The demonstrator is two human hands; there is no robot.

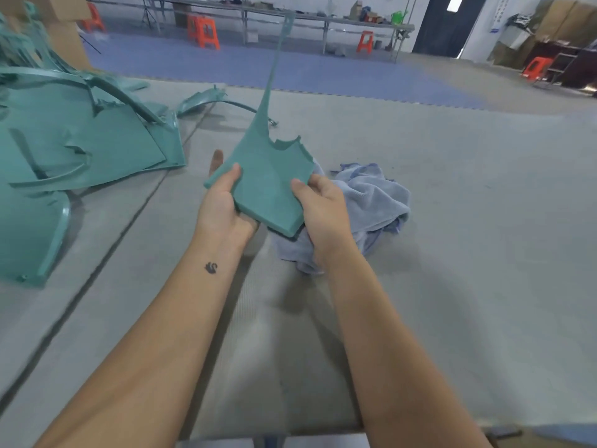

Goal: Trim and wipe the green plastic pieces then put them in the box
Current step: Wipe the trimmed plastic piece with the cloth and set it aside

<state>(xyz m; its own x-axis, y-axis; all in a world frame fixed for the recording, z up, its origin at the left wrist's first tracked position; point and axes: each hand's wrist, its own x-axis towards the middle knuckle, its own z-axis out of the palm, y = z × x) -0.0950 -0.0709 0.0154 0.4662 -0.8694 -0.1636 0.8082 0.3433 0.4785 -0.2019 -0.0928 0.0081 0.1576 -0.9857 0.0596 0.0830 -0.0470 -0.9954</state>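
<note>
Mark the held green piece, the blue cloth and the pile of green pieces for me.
held green piece [268, 185]: head view, flat broad face between the hands.
blue cloth [371, 195]: head view, bunched middle folds.
pile of green pieces [80, 140]: head view, top panel's flat face.

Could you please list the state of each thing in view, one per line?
Green piece: held up off the mat, narrow tip pointing away.
Left hand: grips the piece's left edge.
Right hand: grips the piece's right edge and the cloth.
Cloth: crumpled, partly under the piece.
Pile: green pieces heaped on the mat, left.
</note>
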